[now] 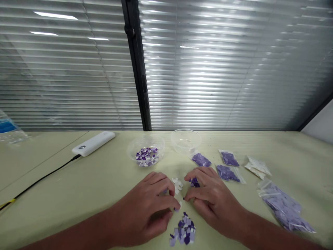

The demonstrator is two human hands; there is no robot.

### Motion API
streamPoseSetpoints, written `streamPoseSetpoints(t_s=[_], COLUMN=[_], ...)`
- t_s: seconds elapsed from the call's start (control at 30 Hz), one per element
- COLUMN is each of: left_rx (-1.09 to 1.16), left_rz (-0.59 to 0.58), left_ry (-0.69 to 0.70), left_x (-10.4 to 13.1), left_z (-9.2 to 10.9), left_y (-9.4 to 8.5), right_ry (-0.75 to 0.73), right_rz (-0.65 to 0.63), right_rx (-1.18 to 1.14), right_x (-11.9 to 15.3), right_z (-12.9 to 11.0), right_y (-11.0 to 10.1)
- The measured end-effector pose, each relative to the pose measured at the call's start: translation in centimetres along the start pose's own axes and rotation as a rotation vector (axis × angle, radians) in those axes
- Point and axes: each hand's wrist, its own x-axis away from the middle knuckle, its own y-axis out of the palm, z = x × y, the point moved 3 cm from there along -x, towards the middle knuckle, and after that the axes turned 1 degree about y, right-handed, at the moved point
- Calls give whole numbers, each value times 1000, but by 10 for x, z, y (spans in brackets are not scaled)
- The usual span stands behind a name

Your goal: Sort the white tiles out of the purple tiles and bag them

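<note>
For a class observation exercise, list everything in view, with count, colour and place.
Blinds: two sections, grey, behind table
Post: one, black, between blinds
Wall: one, white, far right
Table: one, pale yellow-green, foreground
Plastic packaging: one, clear and blue, far left
Device: one, white, back left
Cable: one, black, at device
Filled bowl: one, clear, back centre
Second bowl: one, clear, right of filled bowl
Purple bags: three, right
White bags: count unclear, right
Lilac bags: count unclear, far right
Mixed pile: one, purple, lilac and white, front centre
White pile: one, between hands
Dark purple pile: one, partly hidden, by right hand
Left hand: one, bare, left of white pile
Right hand: one, bare, right of white pile
</note>
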Motion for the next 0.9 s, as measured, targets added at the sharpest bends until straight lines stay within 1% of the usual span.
streamPoseSetpoints(t_s=[0.1,0.17,0.23,0.33,0.4,0.5,0.63,0.77,0.9], left_rx=[15,17,20,15,-3,-21,-19,-2,0], left_rz=[9,25,46,54,59,74,66,64,84], left_ry=[-2,-18,-39,-34,-12,8,23,-5,-15], left_x=[0,0,0,-1,-1,0,0,-1,-1], left_z=[0,0,-1,-1,-1,0,0,0,-1], left_y=[-1,-2,-3,-2,-2,-1,-1,-2,-3], right_ry=[94,140,106,-43,-92,-76,-44,-16,-65], right_rz=[67,88,53,-73,-121,-120,-111,-112,-128], right_rx=[84,100,49,-59,-79,-69,-62,-66,-93], right_x=[0,0,0,1,1,0,-1,0,1], right_z=[6,8,6,-3,-8,-8,-5,-3,-6], right_y=[-3,-5,-5,-2,0,0,1,1,0])
